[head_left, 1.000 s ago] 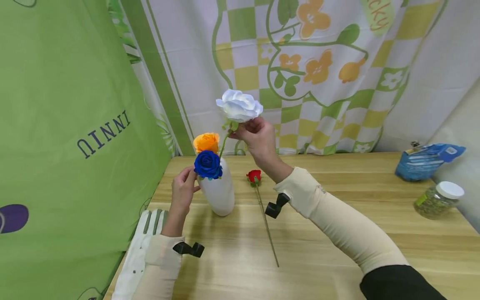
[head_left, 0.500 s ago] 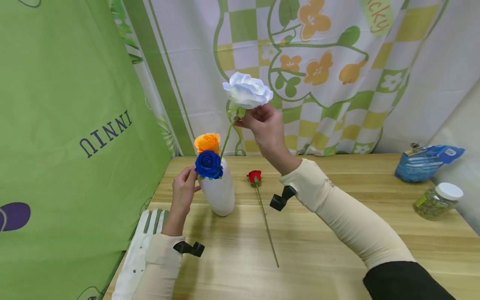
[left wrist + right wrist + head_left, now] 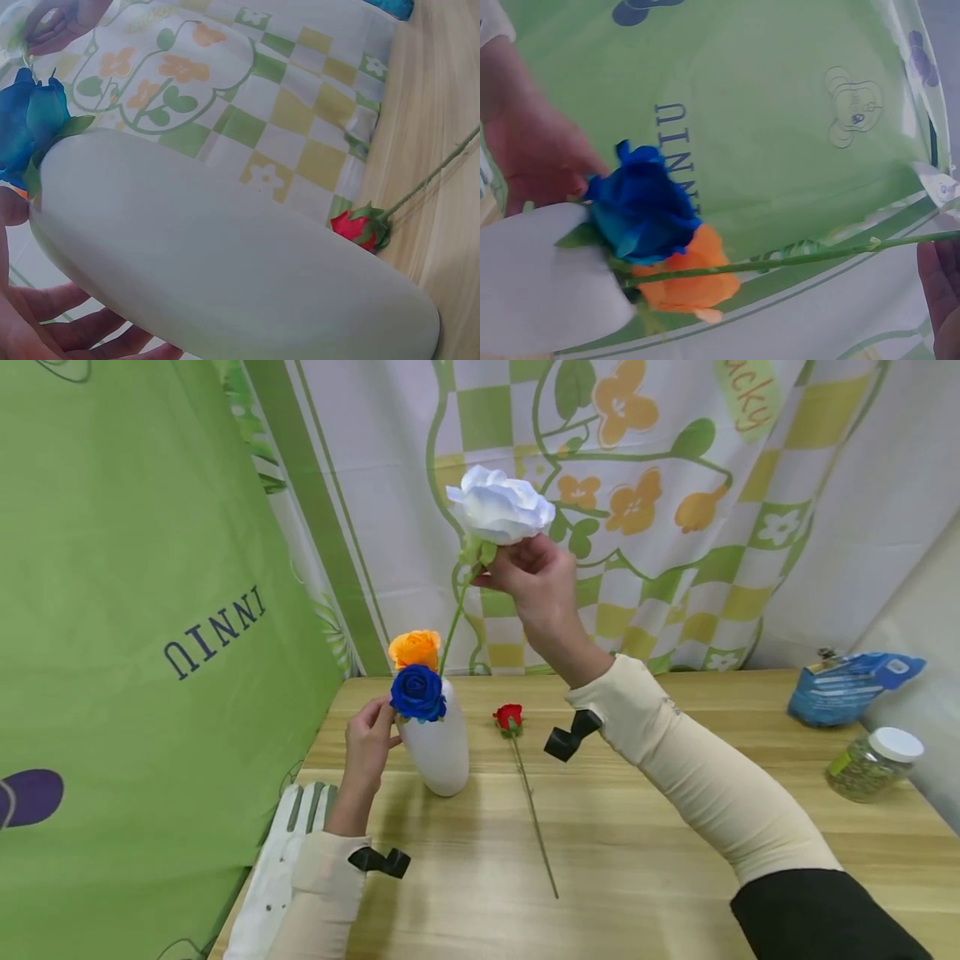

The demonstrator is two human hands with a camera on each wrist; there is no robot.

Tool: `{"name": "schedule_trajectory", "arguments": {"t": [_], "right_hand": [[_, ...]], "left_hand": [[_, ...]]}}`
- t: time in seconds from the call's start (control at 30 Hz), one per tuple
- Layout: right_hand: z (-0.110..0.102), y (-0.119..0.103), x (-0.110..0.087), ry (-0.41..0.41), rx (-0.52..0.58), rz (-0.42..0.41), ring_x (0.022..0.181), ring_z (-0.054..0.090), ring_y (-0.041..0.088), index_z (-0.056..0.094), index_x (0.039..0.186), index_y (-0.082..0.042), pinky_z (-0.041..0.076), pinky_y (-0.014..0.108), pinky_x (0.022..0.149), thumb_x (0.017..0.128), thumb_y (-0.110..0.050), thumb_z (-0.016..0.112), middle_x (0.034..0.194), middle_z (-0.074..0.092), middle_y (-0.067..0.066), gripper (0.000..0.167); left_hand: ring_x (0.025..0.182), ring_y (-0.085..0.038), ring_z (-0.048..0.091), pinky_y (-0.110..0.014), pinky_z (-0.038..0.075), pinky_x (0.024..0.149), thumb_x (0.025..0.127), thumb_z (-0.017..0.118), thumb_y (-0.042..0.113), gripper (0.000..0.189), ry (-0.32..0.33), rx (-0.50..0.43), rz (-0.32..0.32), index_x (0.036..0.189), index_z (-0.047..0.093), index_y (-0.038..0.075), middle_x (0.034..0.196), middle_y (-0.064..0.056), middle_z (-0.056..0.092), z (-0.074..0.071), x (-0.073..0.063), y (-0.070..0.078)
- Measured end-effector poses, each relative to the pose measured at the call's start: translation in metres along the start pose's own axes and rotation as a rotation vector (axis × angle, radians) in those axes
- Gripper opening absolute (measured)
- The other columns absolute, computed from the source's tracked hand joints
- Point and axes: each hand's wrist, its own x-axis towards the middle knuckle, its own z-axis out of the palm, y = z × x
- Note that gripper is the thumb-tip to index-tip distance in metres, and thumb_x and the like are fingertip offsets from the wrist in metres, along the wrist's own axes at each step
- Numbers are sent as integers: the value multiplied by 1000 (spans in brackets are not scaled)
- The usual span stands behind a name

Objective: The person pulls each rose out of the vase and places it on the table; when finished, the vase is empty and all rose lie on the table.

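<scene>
My right hand point(image 3: 542, 581) pinches a white rose point(image 3: 501, 508) just under its bloom, high over the vase. Its green stem point(image 3: 795, 261) runs down into the mouth of the white vase point(image 3: 437, 752). With thumb at the rim and fingers around the far side, my left hand point(image 3: 45, 315) holds the vase, which stands slightly tilted on the table. A blue rose point(image 3: 417, 692) and an orange rose point(image 3: 415, 649) sit in the vase mouth, their stems hidden inside. To the right of the vase, a red rose point(image 3: 509, 717) lies on the wood with its long stem toward me.
On the wooden table point(image 3: 675, 827), a blue bag point(image 3: 840, 693) and a white-lidded jar point(image 3: 873, 766) stand at the right. A white slatted object point(image 3: 281, 860) lies by the left forearm. Curtains hang behind and a green cloth point(image 3: 135, 710) at the left.
My right hand has risen and moved a little right, drawing the white rose upward so more of its stem shows above the vase. The left hand and vase have stayed put.
</scene>
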Motion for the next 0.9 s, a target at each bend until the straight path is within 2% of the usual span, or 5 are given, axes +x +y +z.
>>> {"name": "schedule_trajectory", "arguments": {"t": [0.27,0.53,0.63,0.77,0.9], "right_hand": [[5,-38,18,-1,49,-74,72,71,19,67,95,-1,64,35,72,89,10,60,81,72,6,14],[4,-71,20,21,121,-202,72,70,19,68,92,-1,64,34,70,92,11,60,79,72,8,15],[2,-83,21,62,201,-186,72,70,22,67,92,4,64,36,69,90,13,62,79,71,13,10],[-3,-94,22,89,227,-187,73,69,24,65,94,8,64,37,70,89,14,62,80,70,15,9],[-10,-95,21,93,209,-179,75,69,25,65,96,8,64,36,70,89,13,64,81,70,15,9]], "left_hand": [[103,-15,58,-38,62,88,101,52,46,50,-3,-9,2,125,66,5,118,-13,64,2,0,-2],[105,-16,58,-45,60,93,100,52,49,52,-2,-8,-5,125,66,6,121,-14,64,2,3,-1],[105,-16,58,-48,59,94,101,52,48,52,-6,-12,-6,125,66,5,121,-14,64,2,3,-1],[106,-15,58,-45,60,93,101,51,48,51,-11,-14,-8,125,66,5,122,-15,64,2,4,-1],[106,-15,58,-43,61,92,101,52,48,51,-10,-14,-9,126,66,6,122,-14,64,2,4,-3]]}}
